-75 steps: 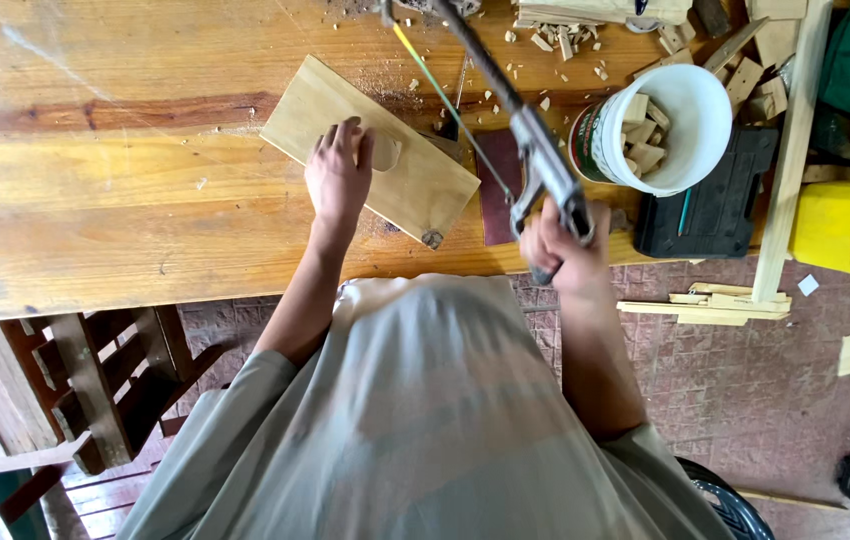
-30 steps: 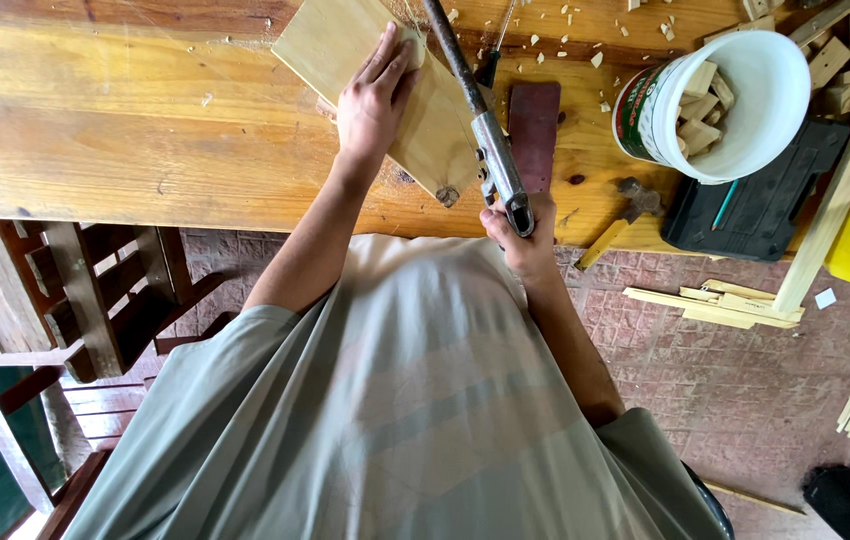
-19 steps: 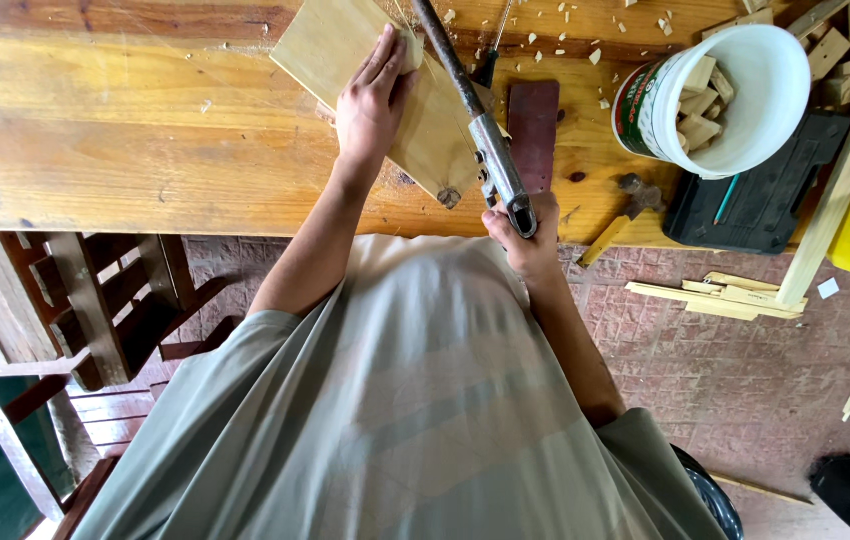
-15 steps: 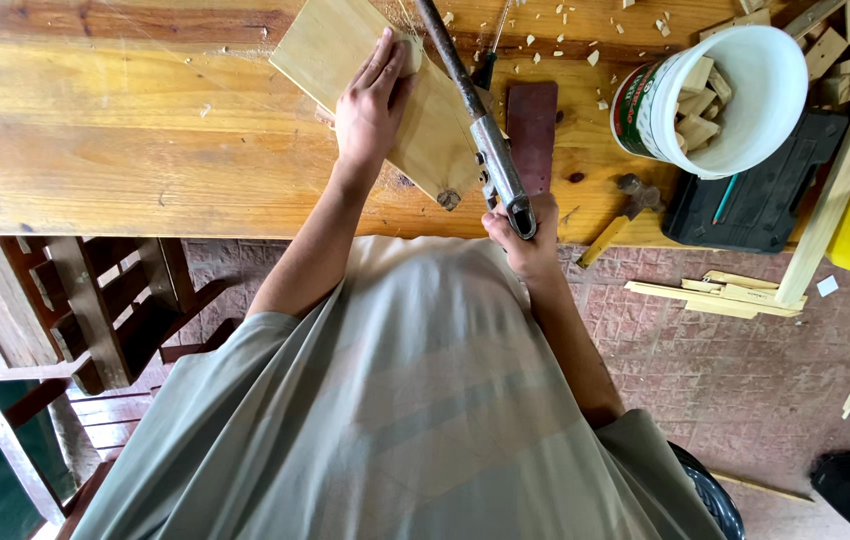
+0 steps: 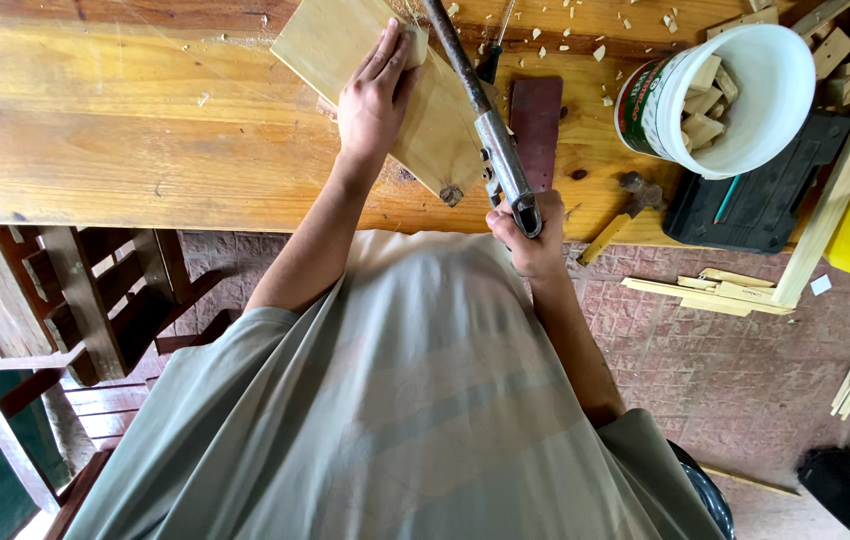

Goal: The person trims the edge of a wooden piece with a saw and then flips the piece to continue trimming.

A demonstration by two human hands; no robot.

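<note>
A pale flat wooden board (image 5: 435,140) lies askew on the wooden workbench (image 5: 125,140). My left hand (image 5: 375,95) presses flat on the board, fingers spread toward its far edge. My right hand (image 5: 525,235) grips the handle of a metal-framed hand saw (image 5: 485,130) at the bench's front edge. The saw's frame runs up and away across the board's right side, its far end cut off by the picture's top.
A white bucket (image 5: 780,60) full of small wood offcuts stands at the right of the bench, beside a dark case (image 5: 765,200) and a hammer (image 5: 620,210). A dark red block (image 5: 537,115) lies right of the saw. Wooden chairs (image 5: 75,300) and loose strips (image 5: 715,295) are below.
The view has shifted closer since 2.5 s ago. The saw and my right hand have drawn back toward me slightly; my left hand stays pressed on the board.
</note>
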